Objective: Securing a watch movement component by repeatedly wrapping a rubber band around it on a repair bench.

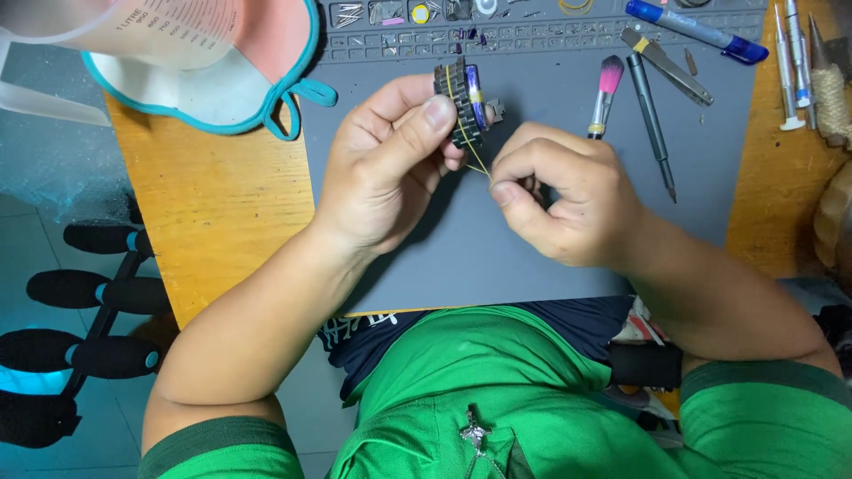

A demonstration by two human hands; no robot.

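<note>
A clear jug (142, 31) is seen at the counter's (217, 195) far left corner, cut off; its contents cannot be made out. A small dark gear block (463, 99) is pinched in the left hand (390, 164) above the grey mat (497, 248). A yellow thread (470, 146) is gripped by the closed right hand (568, 200). Brush (605, 93) and screwdriver (652, 124) lie just beyond; bare mat is left near the front edge.

Wooden table (213, 204) under a grey work mat (532, 266), grey-blue floor (35, 231), black foam-padded rack (89, 293) at left, teal-tinted light

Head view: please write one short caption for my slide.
Left hand holds a small dark gear stack while right hand pulls a yellow thread above a grey work mat.
</note>
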